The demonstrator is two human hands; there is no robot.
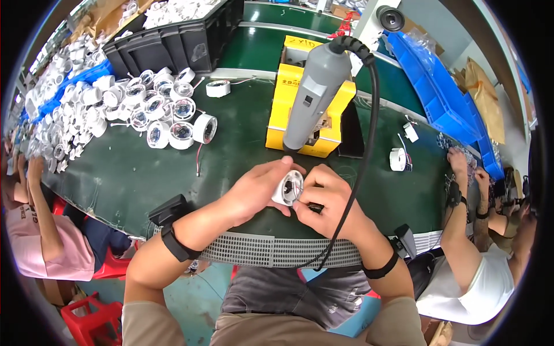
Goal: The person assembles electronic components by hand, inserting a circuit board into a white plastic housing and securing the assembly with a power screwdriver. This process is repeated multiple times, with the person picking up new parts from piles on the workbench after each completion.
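Over the green bench, my left hand (262, 187) is closed around a round white plastic housing (285, 188), its open side turned to the right. Thin wires and a dark spot show inside its cavity. The fingers of my right hand (326, 199) are curled and pressed together at the housing's right rim. Something dark shows beneath them; what they pinch is hidden. Just beyond my hands, a grey electric screwdriver (317, 86) hangs tip down in front of a yellow screw feeder box (283, 98).
White housings (182, 109) with round circuit boards pile up at left, before a black crate (167, 52). The screwdriver's black cable (374, 115) loops down past my right hand. Another white housing (398, 160) lies at right, near blue bins (444, 104). Other people work on both sides.
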